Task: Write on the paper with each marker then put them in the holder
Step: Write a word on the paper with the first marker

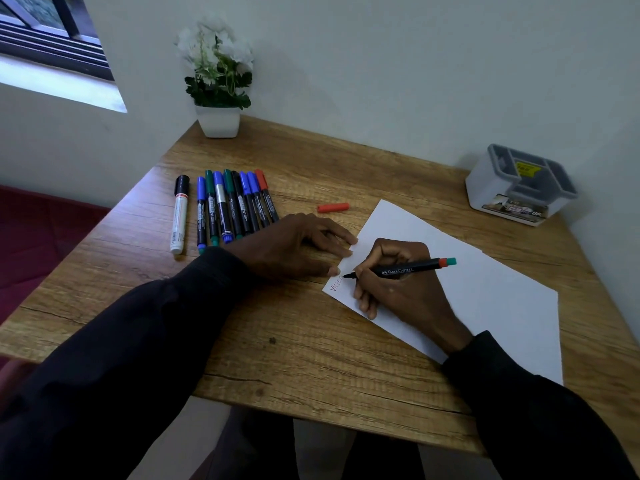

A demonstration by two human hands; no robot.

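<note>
Markers (235,206) lie in a row near the table's (311,358) far left edge, still unused. Right hand (394,289) grasps one uncapped marker (401,270), writing red letters at the paper's (485,292) near left corner. Left hand (298,244) rests flat and released on that corner. Holder (519,185) at the far right corner looks empty.

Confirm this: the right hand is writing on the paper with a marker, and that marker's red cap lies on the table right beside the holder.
Wrong on one point. The head view shows the red cap lying near the row of markers, far from the holder. The rest holds: the right hand writes on the paper with a marker.
</note>
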